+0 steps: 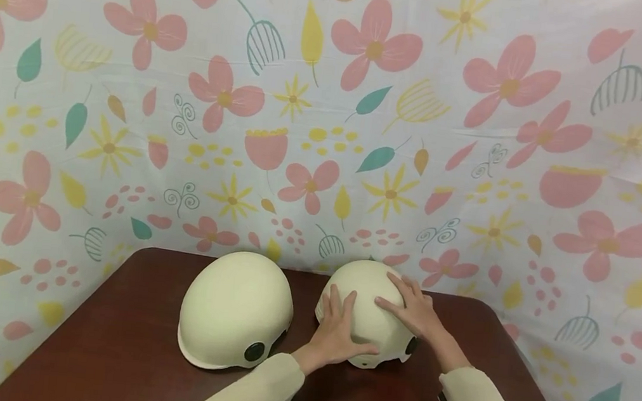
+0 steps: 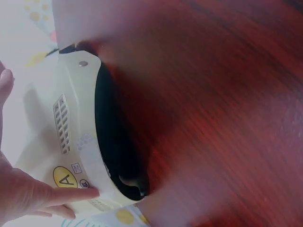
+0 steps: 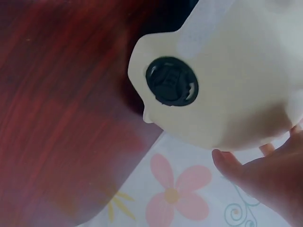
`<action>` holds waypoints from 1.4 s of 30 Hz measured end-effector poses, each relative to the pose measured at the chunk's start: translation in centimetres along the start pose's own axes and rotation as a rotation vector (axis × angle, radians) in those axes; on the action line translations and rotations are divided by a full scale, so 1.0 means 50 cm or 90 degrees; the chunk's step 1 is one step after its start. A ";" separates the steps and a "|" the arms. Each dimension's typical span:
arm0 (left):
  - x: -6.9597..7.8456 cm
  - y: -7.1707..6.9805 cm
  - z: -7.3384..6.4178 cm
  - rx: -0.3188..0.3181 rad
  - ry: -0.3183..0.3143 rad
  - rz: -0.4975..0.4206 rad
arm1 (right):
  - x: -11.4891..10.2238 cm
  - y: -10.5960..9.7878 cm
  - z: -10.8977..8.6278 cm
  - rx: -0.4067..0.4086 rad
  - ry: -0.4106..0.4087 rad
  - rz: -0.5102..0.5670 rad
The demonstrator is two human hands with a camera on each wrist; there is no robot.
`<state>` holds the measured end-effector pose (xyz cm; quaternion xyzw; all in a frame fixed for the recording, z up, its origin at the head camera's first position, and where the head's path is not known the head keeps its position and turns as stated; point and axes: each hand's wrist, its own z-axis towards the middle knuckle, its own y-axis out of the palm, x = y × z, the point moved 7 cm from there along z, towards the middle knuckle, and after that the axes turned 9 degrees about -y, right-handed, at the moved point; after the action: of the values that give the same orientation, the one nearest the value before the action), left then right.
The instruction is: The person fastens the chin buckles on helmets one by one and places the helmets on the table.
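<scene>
A cream helmet [image 1: 365,281] sits on the table's right half, between my two hands. My left hand [image 1: 335,332] touches its near left side with fingers spread and fairly straight. Across its upper right side rests my right hand [image 1: 417,311], fingers also spread. In the left wrist view, my left fingers lie beside a round yellow "A" sticker [image 2: 65,177], near a vent grille [image 2: 61,124] and the dark opening. The right wrist view shows a round black fitting [image 3: 172,81] on the helmet's side, with my right thumb [image 3: 225,161] at the shell's edge.
A second cream helmet [image 1: 237,308] stands to the left on the dark red-brown table [image 1: 133,318], its black round fitting [image 1: 254,351] facing me. Behind the table hangs a white cloth [image 1: 315,130] printed with flowers and leaves.
</scene>
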<state>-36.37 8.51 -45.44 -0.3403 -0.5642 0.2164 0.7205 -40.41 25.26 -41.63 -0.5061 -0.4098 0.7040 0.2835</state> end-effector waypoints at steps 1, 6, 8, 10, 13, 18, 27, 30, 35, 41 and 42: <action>-0.002 -0.001 0.000 0.001 0.001 0.002 | 0.002 0.000 -0.004 0.006 -0.003 -0.003; -0.013 -0.006 0.001 0.011 0.011 -0.006 | 0.001 0.002 -0.023 0.038 -0.052 -0.015; -0.016 -0.009 0.001 0.013 0.019 -0.008 | -0.001 0.002 -0.032 0.048 -0.069 -0.021; -0.018 -0.013 0.001 0.017 0.035 -0.003 | -0.004 0.000 -0.042 0.053 -0.081 -0.025; -0.021 -0.019 0.004 0.013 0.062 0.016 | -0.008 -0.005 -0.055 0.063 -0.080 -0.030; -0.033 -0.030 0.010 -0.042 0.063 -0.006 | -0.016 -0.010 -0.069 0.087 -0.095 -0.049; -0.042 -0.035 0.014 -0.090 0.053 -0.082 | -0.017 -0.020 -0.087 0.126 -0.119 -0.062; -0.040 -0.034 0.010 -0.073 0.059 -0.092 | -0.020 -0.031 -0.093 0.123 -0.115 -0.077; -0.037 -0.052 0.004 -0.014 0.080 -0.064 | -0.033 -0.032 -0.100 0.130 -0.111 -0.083; -0.051 -0.086 0.014 -0.039 0.070 -0.054 | -0.057 -0.009 -0.104 0.171 -0.124 -0.100; -0.054 -0.093 0.017 -0.044 0.065 -0.056 | -0.064 -0.006 -0.103 0.175 -0.133 -0.102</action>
<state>-38.25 3.70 -43.74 -0.3501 -0.5484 0.1475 0.7450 -34.50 24.30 -40.61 -0.3527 -0.3762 0.7770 0.3610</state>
